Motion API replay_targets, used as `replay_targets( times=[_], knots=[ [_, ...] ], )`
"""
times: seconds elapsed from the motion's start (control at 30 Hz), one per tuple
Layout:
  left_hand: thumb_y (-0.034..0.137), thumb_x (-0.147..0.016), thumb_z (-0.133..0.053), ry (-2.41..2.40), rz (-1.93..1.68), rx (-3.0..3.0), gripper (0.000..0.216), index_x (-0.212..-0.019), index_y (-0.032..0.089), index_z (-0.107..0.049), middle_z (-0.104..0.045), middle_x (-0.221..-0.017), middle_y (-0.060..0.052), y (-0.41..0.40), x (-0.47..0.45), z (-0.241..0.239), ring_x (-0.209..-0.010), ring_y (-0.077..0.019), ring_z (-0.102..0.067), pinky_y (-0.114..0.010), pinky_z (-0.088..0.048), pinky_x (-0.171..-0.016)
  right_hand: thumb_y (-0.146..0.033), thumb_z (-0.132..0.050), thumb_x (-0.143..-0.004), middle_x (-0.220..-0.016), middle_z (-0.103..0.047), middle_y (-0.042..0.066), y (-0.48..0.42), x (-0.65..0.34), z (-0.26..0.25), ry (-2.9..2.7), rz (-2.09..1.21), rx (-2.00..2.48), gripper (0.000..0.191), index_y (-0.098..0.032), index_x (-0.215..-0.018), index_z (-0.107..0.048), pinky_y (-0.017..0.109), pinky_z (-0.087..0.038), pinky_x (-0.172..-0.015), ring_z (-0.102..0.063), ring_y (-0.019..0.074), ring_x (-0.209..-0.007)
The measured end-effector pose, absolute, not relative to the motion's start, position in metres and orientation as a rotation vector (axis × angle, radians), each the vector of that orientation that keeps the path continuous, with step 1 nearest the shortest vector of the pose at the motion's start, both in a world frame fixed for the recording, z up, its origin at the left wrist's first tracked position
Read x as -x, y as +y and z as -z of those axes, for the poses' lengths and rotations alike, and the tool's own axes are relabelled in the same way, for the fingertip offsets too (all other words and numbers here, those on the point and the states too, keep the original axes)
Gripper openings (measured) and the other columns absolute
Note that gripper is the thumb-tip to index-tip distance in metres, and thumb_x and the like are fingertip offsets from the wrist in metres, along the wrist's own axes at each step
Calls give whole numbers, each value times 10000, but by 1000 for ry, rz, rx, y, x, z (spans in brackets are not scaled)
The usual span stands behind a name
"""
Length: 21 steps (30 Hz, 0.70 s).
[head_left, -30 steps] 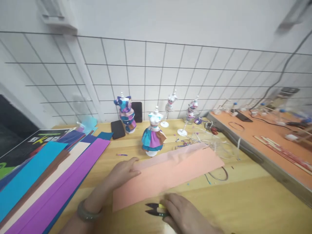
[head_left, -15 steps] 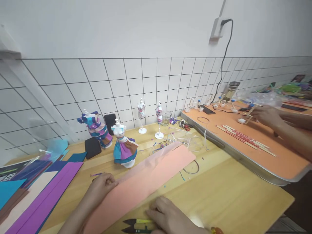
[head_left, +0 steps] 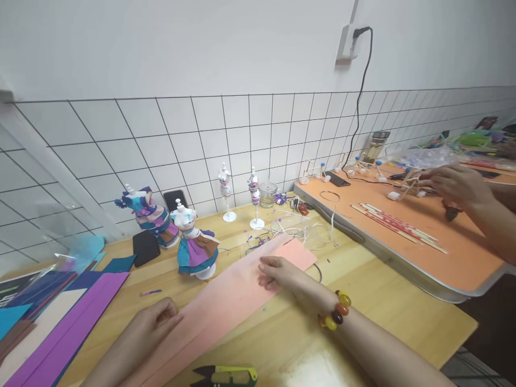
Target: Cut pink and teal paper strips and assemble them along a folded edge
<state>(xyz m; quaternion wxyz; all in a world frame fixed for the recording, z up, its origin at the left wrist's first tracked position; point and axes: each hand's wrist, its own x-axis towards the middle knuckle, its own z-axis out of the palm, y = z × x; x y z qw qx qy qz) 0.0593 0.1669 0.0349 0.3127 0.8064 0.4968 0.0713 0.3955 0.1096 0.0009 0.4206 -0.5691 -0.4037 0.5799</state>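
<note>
A long strip of salmon-pink sheet [head_left: 237, 301], paper or thin cloth, lies slantwise across the wooden table. My left hand [head_left: 155, 322] pinches its left edge, with thumb and curled fingers close together. Over the upper half of the strip, my right hand [head_left: 280, 274] rests with loosely bent fingers apart, on or just above the surface. A beaded bracelet [head_left: 338, 310] circles the right wrist. Thread snips [head_left: 237, 374] with yellow-green handles lie at the front edge of view. Behind the strip stands a small dress form [head_left: 197, 244] in a teal, purple and brown skirt.
Another dressed form [head_left: 151, 215] and two slim decorated stands [head_left: 255, 199] are at the back. Coloured sheets [head_left: 80, 322] lie left, near a black phone [head_left: 145, 248]. Thread scraps and a glass jar [head_left: 267, 194] sit behind. Another person's hand [head_left: 455, 183] works over the orange tray [head_left: 363, 231].
My right hand has left the snips and moved up onto the pink strip. My left hand stays at the strip's left edge. The view has shifted slightly.
</note>
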Motion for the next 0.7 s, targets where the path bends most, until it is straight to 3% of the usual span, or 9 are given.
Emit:
replay_targets(
  times=[0.07, 0.17, 0.27, 0.4, 0.57, 0.7],
  knots=[
    [521, -818, -437, 1295, -210, -2088, 357, -661, 203, -400, -404, -653, 32, 165, -55, -34, -645, -145, -400, -228, -314, -572, -397, -605, -810, -736, -679, 77, 106, -396, -1, -954, -1448, 1428, 491, -78, -1181, -554, 239, -505, -590, -631, 122, -597],
    [529, -822, -439, 1223, -200, -2022, 346, -714, 201, -444, -355, -643, 43, 166, -49, -28, -624, -135, -374, -224, -310, -563, -389, -670, -751, -786, -689, 73, 93, -396, 1, -869, -1402, 1399, 506, -99, -1154, -577, 243, -507, -641, -636, 123, -644],
    [493, -786, -516, 1191, -206, -1947, 325, -911, 194, -513, -341, -641, 55, 170, -46, -15, -615, -130, -393, -222, -328, -573, -385, -701, -719, -825, -698, 51, 79, -398, 1, -812, -1333, 1359, 556, -117, -1186, -562, 274, -499, -748, -640, 132, -708],
    [449, -706, -607, 1207, -266, -1863, 470, -1083, 183, -521, -373, -637, 60, 172, -42, 1, -582, -121, -420, -215, -354, -547, -326, -753, -671, -1004, -686, 56, 63, -398, -4, -552, -1306, 1189, 461, -150, -1080, -634, 299, -465, -893, -641, 157, -878],
    [417, -640, -653, 1277, -264, -1818, 480, -1067, 205, -606, -559, -740, 10, 166, -32, 2, -720, -168, -549, -250, -460, -660, -169, -771, -650, -1026, -676, 72, 54, -398, -1, -284, -1328, 931, 345, -142, -978, -670, 358, -466, -944, -652, 169, -860],
    [444, -614, -653, 1272, -163, -1762, 397, -943, 223, -664, -635, -846, -13, 159, -17, -7, -850, -216, -585, -288, -483, -760, -153, -740, -688, -1012, -677, 75, 55, -404, 7, -231, -1311, 858, 272, -140, -951, -669, 403, -450, -974, -639, 192, -925]
  ],
)
